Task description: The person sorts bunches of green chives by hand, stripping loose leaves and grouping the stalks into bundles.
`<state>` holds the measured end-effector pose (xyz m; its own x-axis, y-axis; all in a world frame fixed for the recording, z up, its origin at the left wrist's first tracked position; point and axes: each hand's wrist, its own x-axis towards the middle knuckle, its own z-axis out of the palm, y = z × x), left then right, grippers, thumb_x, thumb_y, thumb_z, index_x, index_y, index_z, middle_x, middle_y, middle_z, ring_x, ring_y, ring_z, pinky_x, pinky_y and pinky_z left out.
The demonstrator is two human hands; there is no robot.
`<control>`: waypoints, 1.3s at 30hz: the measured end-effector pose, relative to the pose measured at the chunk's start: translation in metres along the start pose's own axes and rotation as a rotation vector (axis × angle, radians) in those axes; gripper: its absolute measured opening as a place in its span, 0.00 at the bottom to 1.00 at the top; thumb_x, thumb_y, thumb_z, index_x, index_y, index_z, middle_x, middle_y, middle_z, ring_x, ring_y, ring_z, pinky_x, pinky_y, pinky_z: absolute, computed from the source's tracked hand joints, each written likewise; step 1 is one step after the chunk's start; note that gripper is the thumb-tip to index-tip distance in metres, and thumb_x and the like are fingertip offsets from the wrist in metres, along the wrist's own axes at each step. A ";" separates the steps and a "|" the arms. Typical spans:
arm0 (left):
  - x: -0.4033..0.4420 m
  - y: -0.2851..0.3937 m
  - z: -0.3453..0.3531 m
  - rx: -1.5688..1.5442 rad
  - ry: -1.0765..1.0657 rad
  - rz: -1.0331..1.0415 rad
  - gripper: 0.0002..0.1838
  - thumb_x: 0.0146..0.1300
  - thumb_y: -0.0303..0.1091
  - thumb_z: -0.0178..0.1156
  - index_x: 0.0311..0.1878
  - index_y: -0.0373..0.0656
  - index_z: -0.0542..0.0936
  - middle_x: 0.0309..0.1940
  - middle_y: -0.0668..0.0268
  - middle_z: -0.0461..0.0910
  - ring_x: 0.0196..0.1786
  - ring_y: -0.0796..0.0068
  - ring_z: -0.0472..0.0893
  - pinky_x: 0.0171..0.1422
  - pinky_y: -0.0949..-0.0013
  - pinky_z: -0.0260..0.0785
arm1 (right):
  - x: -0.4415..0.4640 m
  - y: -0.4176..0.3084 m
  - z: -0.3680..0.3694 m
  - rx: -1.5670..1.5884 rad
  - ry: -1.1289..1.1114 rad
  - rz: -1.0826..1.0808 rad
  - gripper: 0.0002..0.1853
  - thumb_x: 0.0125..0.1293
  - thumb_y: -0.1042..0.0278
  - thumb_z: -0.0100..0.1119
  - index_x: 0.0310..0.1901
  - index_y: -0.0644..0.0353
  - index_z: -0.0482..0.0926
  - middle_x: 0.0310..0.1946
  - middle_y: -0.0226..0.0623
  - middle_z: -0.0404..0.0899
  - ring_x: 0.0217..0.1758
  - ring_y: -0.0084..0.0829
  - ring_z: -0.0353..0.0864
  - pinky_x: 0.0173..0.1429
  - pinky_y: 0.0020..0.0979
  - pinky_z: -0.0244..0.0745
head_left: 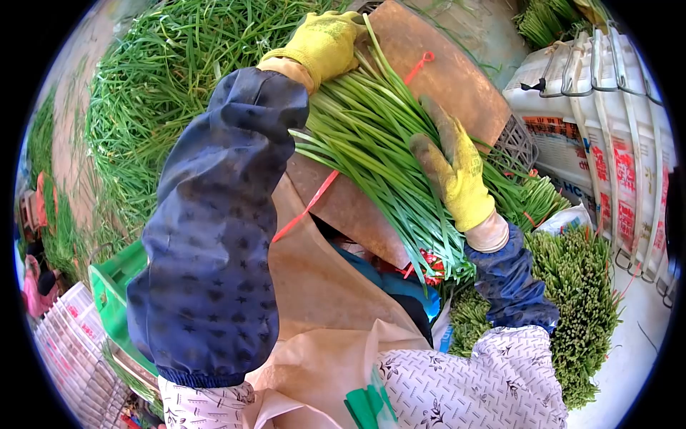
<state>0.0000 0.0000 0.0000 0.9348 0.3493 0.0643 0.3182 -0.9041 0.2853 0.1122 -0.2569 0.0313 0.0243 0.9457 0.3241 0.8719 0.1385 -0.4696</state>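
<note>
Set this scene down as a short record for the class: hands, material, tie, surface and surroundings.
Material: long green stalks, laid side by side
Left hand: yellow-gloved, at the stalks' upper end, grip unclear
Right hand: yellow-gloved, thumb and fingers apart, at their right edge
Tie: red strip, apparently running beneath the stalks
Surface: brown board
Surroundings: loose greens, green crate

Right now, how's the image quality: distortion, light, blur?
Head view: strong fisheye, black corners, white sacks look bowed; same view: bright, soft-looking light, pale floor at lower right near white; head view again: green stalks and right hand fairly crisp, left edge softer.
</note>
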 end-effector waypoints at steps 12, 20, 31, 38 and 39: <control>0.006 0.011 -0.024 0.146 -0.022 0.043 0.15 0.56 0.36 0.57 0.46 0.46 0.82 0.49 0.56 0.79 0.53 0.54 0.78 0.62 0.50 0.67 | 0.011 0.021 -0.021 -0.096 -0.130 -0.100 0.17 0.62 0.70 0.60 0.53 0.52 0.77 0.54 0.55 0.74 0.53 0.55 0.76 0.53 0.45 0.75; -0.085 -0.010 -0.073 -0.113 0.180 -0.268 0.30 0.54 0.28 0.56 0.64 0.44 0.71 0.55 0.50 0.76 0.57 0.50 0.76 0.60 0.57 0.70 | 0.053 0.039 -0.021 0.021 -0.116 -0.017 0.23 0.60 0.68 0.63 0.59 0.50 0.75 0.62 0.55 0.68 0.61 0.55 0.72 0.62 0.44 0.71; -0.156 0.063 -0.021 -0.032 -0.008 -0.468 0.42 0.47 0.47 0.71 0.62 0.35 0.67 0.43 0.54 0.81 0.44 0.53 0.82 0.47 0.57 0.74 | 0.050 -0.006 0.029 -0.069 -0.167 -0.031 0.50 0.50 0.41 0.69 0.69 0.63 0.61 0.62 0.58 0.66 0.63 0.56 0.67 0.66 0.49 0.64; -0.122 0.070 0.019 -0.218 0.227 -0.629 0.19 0.56 0.39 0.60 0.51 0.44 0.77 0.37 0.52 0.83 0.39 0.49 0.83 0.42 0.51 0.77 | 0.045 -0.024 0.042 -0.252 -0.483 0.258 0.60 0.48 0.33 0.64 0.73 0.64 0.48 0.69 0.61 0.55 0.71 0.58 0.56 0.73 0.52 0.50; -0.125 0.061 0.018 -0.287 0.127 -0.657 0.31 0.55 0.44 0.62 0.62 0.47 0.71 0.42 0.50 0.82 0.42 0.47 0.83 0.47 0.50 0.76 | 0.040 -0.014 0.051 -0.269 -0.433 0.212 0.61 0.48 0.31 0.62 0.74 0.64 0.46 0.70 0.60 0.53 0.73 0.58 0.53 0.74 0.52 0.47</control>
<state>-0.0941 -0.1034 -0.0077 0.5339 0.8395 -0.1008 0.7372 -0.4037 0.5418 0.0759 -0.2056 0.0086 0.0592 0.9871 -0.1487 0.9654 -0.0945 -0.2430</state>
